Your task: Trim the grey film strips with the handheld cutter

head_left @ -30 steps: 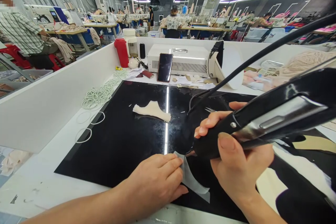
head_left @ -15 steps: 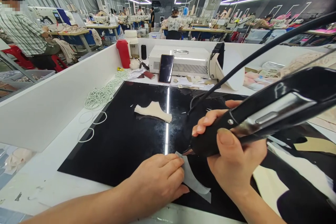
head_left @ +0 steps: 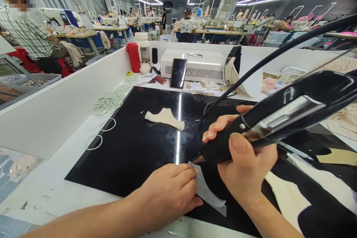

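My right hand (head_left: 242,160) is closed round a black handheld power tool (head_left: 281,113) with a silver lever and a narrow metal tip. That tip (head_left: 198,160) points down-left at the upper end of a sheer grey curved piece (head_left: 208,187); I cannot tell whether it touches. Over the piece's left edge lies my left hand (head_left: 173,193), fingers curled together and pressing it to the black mat (head_left: 125,156). Part of the piece is hidden under those fingers. Farther up the mat rests a cream curved fabric piece (head_left: 164,118).
Pale green elastic loops (head_left: 108,98) lie on the left. A phone (head_left: 178,73) leans on a white vented box (head_left: 192,63) at the back, near a red flask (head_left: 133,57). Cream patterns (head_left: 287,197) lie at right. A thick black cable (head_left: 267,59) arches overhead. Co-workers sit beyond.
The tool and my right hand have shifted slightly left, bringing the metal tip closer to the grey piece. My left hand keeps its hold. The whole view has moved a little.
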`<state>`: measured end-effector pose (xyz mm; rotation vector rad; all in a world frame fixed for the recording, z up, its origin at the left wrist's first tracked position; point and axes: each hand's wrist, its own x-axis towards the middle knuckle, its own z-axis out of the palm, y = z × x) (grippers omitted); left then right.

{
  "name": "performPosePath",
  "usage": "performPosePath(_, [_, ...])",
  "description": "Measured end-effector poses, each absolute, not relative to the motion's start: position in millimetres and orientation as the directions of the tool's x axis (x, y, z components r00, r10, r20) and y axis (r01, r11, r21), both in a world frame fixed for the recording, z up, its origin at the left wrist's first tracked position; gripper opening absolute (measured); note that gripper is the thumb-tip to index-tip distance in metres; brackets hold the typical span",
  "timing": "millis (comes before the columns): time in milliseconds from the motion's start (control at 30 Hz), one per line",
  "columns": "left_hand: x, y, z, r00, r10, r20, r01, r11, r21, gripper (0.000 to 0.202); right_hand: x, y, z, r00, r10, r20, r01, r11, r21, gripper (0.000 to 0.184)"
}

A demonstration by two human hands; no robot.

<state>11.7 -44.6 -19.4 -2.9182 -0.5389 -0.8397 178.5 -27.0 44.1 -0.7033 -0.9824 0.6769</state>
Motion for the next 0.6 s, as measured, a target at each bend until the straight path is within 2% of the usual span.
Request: performPosePath(600, [9,-45,-13,0.809,0.338,0.480,0.342,-0.936,0.082,0.030,198,-47,47,0.368,0.777,0.511,-0.140,0.589,-0.796,0.039])
